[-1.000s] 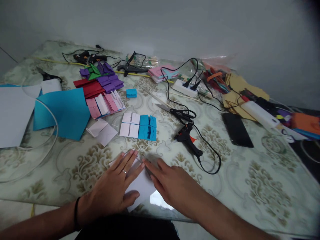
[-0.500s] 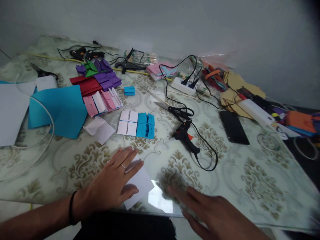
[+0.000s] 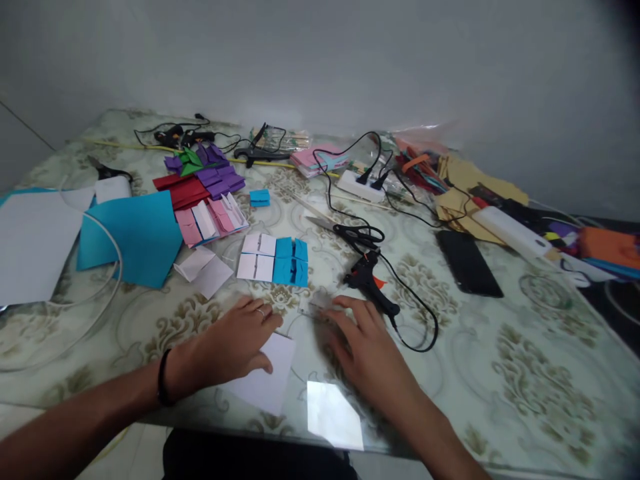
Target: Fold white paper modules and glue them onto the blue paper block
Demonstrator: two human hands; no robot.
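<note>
Below the folded papers, my left hand (image 3: 240,343) rests over a plain white sheet of paper (image 3: 277,370), thumb apart from the other fingers. The hand covers the sheet's upper left part. To its right, my right hand (image 3: 367,343) is low over the tabletop, fingers curved and apart. A faint, blurred mark beside its fingertips is too unclear to name. Just above the hands lie folded white paper pieces (image 3: 256,257) and folded blue paper pieces (image 3: 291,261), side by side. A black glue gun (image 3: 370,283) lies close to my right hand's fingers.
Black-handled scissors (image 3: 357,233) and a phone (image 3: 469,262) lie at the right. A power strip (image 3: 361,186) with plugged-in cords stands behind. Blue sheets (image 3: 133,233), a pale cable (image 3: 113,247) and stacks of folded coloured paper (image 3: 220,180) are at the left.
My right hand has moved up and left across the table, towards the glue gun. Under my left hand the white sheet has turned and shifted slightly left. The whole view has tilted up a little.
</note>
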